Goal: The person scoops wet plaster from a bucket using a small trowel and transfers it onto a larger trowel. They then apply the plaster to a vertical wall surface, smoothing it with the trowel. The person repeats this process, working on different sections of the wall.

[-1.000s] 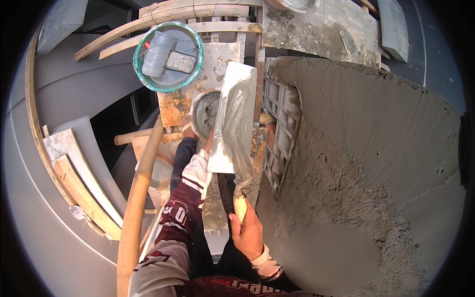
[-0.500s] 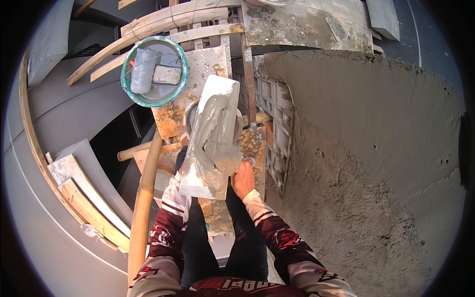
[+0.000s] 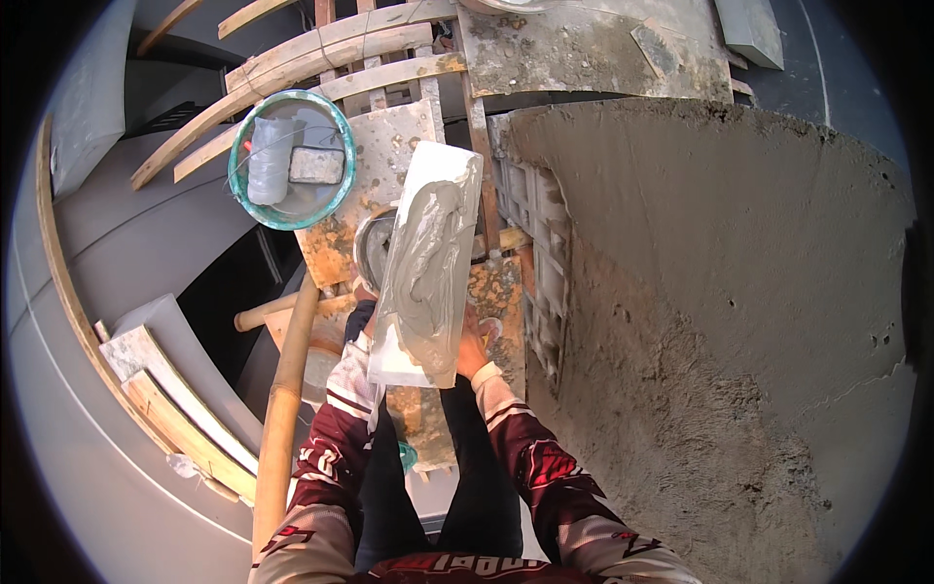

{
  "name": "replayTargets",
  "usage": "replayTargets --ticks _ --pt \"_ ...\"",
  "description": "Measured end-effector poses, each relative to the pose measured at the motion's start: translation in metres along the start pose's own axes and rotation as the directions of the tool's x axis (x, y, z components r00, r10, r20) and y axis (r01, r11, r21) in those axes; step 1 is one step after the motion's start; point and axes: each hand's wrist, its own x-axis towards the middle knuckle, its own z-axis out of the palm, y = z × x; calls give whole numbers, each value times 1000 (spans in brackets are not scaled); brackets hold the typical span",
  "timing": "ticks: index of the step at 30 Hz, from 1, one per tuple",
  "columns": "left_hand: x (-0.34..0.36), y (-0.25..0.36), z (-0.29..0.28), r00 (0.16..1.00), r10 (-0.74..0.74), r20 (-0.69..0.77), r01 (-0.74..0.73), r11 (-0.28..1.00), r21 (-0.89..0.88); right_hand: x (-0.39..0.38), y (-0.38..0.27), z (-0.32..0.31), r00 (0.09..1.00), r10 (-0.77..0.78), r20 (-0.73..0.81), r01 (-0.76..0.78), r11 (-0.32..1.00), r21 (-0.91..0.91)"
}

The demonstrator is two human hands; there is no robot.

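Note:
A long white board [image 3: 416, 363] slants up away from me, with wet grey mortar [image 3: 429, 258] smeared along most of its top. My left hand [image 3: 361, 304] is under its left side, mostly hidden by the board, and holds it up. My right hand [image 3: 472, 347] is closed at the right edge near the close end; what its fingers grip is hidden behind the board. A small round pale thing [image 3: 492, 331] shows just beyond the right knuckles. Beneath the board, a round bucket [image 3: 365, 255] is partly covered.
A teal-rimmed tub [image 3: 347, 131] of water holds a clear plastic-wrapped roll and a pale block. Stained planks [image 3: 326, 234] form the platform. A bamboo pole [image 3: 285, 389] runs along the left. On the right rises a wall of grey render [image 3: 710, 214], rough lower down.
The mortar lump at the board's near right has been flattened and spread along it. My right hand has shifted slightly up, more behind the board's edge. The board has tipped a little to the right.

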Motion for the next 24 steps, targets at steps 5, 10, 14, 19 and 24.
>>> replayTargets --ticks 5,10,14,19,24 --pt "83 -28 40 974 121 192 -148 980 135 -46 15 -15 991 1 -132 21 986 166" --pt "115 -95 78 900 244 361 -335 918 213 -148 20 -68 909 412 -61 -367 863 347" --pt "140 -161 96 859 307 409 -438 855 277 -225 76 -60 845 534 8 -515 811 277" --pt "170 -217 98 821 436 369 -567 703 429 -310 109 -49 743 661 101 -652 683 328" --pt "175 -237 118 759 565 324 -650 625 433 -387 161 -17 701 703 119 -695 636 335"
